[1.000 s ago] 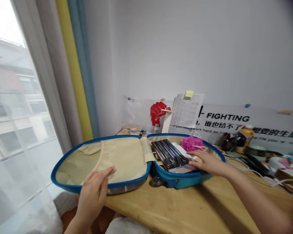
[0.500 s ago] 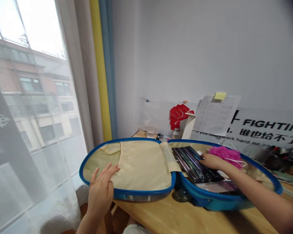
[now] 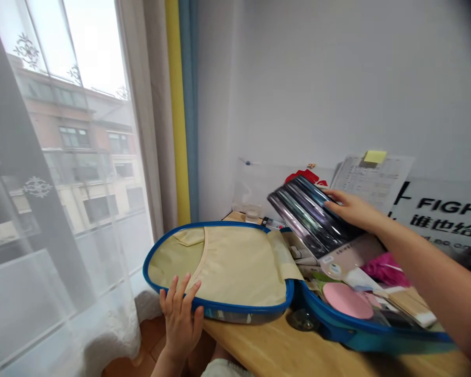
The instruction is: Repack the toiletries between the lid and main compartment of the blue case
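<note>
A small blue suitcase (image 3: 220, 308) lies open on a wooden desk (image 3: 282, 348), its beige-lined lid spread to the left. My left hand (image 3: 179, 320) grips the near rim of that lid, fingers curled over the blue edge. My right hand (image 3: 349, 209) holds a dark striped flat package (image 3: 310, 217), lifted and tilted above the right half of the case. Under it lie a pink round disc (image 3: 347, 300), a magenta bath puff (image 3: 384, 268) and several other small items.
A window with a sheer white curtain (image 3: 63, 209) fills the left side, next to yellow and blue drapes (image 3: 182, 115). Papers with a yellow sticky note (image 3: 374, 157) and a poster with black lettering (image 3: 443, 209) hang on the white wall. A small glass (image 3: 253, 213) stands at the desk's back.
My right hand has lifted the striped package up out of the case, uncovering the items beneath. My left hand has dropped from the lining onto the lid's near rim. The view swung left.
</note>
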The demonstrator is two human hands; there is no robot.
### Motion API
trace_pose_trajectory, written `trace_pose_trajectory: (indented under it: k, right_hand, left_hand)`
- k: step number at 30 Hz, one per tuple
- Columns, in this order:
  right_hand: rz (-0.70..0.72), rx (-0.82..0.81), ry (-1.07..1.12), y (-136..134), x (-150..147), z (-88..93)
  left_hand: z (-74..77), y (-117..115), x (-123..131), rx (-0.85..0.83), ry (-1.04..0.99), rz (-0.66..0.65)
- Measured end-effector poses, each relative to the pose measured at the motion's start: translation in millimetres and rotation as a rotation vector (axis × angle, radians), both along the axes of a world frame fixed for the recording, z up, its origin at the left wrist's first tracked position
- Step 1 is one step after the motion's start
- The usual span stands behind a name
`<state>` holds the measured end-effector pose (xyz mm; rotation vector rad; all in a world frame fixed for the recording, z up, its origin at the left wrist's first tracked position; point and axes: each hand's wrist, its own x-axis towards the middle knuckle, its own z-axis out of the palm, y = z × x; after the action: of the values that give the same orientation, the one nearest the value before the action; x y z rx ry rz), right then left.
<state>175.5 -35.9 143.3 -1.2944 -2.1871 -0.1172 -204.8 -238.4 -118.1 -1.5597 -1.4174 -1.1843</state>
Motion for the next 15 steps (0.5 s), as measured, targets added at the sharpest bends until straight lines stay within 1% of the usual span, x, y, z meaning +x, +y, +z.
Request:
trace_pose_trajectory:
  k: [2, 4, 6, 8, 11, 13, 15]
  right_hand:
    - [0.101, -0.049, -0.03, 1, -47, 7.0]
    - [0.231, -0.127, -0.097, 2, -100, 1.5]
    - [0.389, -0.22, -0.204, 2, -153, -14.2]
    - [0.471, -0.259, -0.269, 3, -197, -35.0]
    - [0.522, -0.303, -0.362, 7, -243, -64.4]
    - [0.528, -0.322, -0.416, 11, -260, -79.3]
    - [0.509, -0.328, -0.458, 16, -272, -90.7]
  left_hand:
    - [-1.2, 0, 0, -0.007, 0.007, 0.003]
    - [-0.4, -1, 0, -0.011, 0.003, 0.014]
    - [1.0, -3, 1, -0.018, -0.006, 0.027]
    - [2.1, -4, 2, -0.028, -0.003, 0.036]
    - [2.7, -5, 2, -0.042, 0.02, 0.044]
    - [2.3, -5, 1, -0.045, 0.034, 0.046]
    - [1.5, -6, 1, -0.044, 0.042, 0.043]
